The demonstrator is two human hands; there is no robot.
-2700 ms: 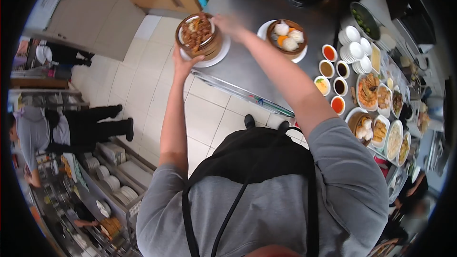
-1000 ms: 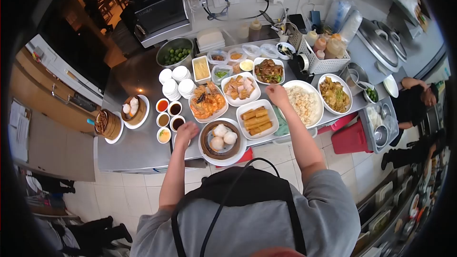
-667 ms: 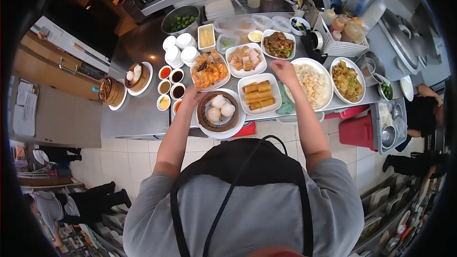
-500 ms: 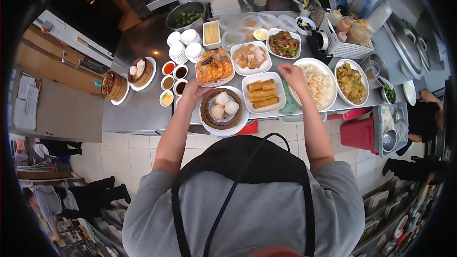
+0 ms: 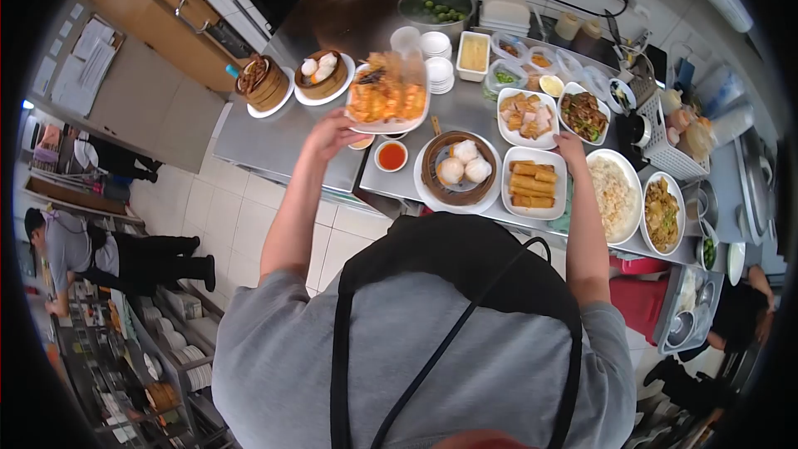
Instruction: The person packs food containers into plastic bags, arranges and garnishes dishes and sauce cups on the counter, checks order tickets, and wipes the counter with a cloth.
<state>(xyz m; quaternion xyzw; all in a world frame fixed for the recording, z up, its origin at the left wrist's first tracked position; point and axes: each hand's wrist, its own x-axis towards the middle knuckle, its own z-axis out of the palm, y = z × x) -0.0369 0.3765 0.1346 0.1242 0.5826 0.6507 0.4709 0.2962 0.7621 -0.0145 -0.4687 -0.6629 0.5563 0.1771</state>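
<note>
My left hand (image 5: pixel 334 135) holds the near left edge of a white plate of orange fried prawns (image 5: pixel 386 100), raised over the small sauce cups and blurred by motion. A cup of red sauce (image 5: pixel 391 156) shows just below it; other cups are mostly hidden. My right hand (image 5: pixel 570 151) has its fingers closed at the near right corner of a white plate of chopped roast pork (image 5: pixel 527 116), which rests on the counter. Spring rolls on a square plate (image 5: pixel 534 183) lie just nearer me. Between my arms sits a bamboo steamer of white dumplings (image 5: pixel 459 168) on a round plate.
Two more steamers (image 5: pixel 266 83) stand on plates at the left. Fried rice (image 5: pixel 613 197), a noodle dish (image 5: pixel 662 213) and a meat dish (image 5: pixel 584 112) are at the right. Behind are stacked white saucers (image 5: pixel 439 75) and a pot of green limes (image 5: pixel 436 10). A person (image 5: pixel 83 254) is at the far left.
My left hand has lifted the prawn plate and carried it left over the sauce cups. My right hand has moved to the pork plate's corner. The camera view has turned.
</note>
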